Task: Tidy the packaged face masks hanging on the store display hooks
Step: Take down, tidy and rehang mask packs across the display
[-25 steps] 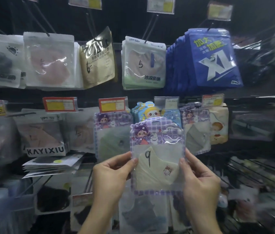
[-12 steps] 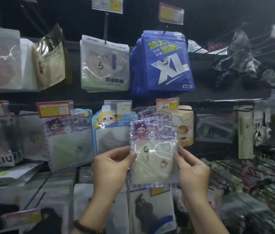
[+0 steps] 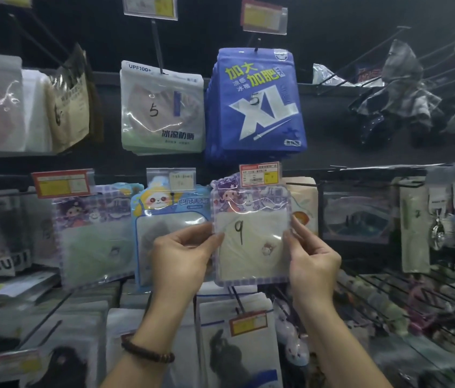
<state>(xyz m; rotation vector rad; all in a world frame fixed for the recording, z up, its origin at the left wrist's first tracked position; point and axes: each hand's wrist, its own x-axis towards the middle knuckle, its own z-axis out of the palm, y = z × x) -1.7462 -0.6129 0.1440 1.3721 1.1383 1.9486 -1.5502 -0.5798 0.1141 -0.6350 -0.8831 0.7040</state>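
Note:
I hold a clear mask packet (image 3: 251, 233) with a purple checked border, a cartoon girl on top and a handwritten 9. My left hand (image 3: 181, 261) pinches its left edge and my right hand (image 3: 311, 261) pinches its right edge. The packet's top sits just under a red-and-yellow price tag (image 3: 260, 175) on a middle-row hook. Whether it hangs on the hook I cannot tell. To its left hang a blue panda packet (image 3: 170, 219) and a matching purple packet with a green mask (image 3: 95, 233).
Above hang a stack of blue XL packets (image 3: 257, 107) and green-white packets marked 5 (image 3: 162, 110). A cream packet (image 3: 303, 203) sits right behind the held one. Lower hooks carry packets with dark masks (image 3: 237, 348). Wire hooks with small goods (image 3: 416, 298) jut out at right.
The view has swung right and closer to the display. The packet in both hands has risen from below the middle row up to the price tag of the hook right of the panda packet.

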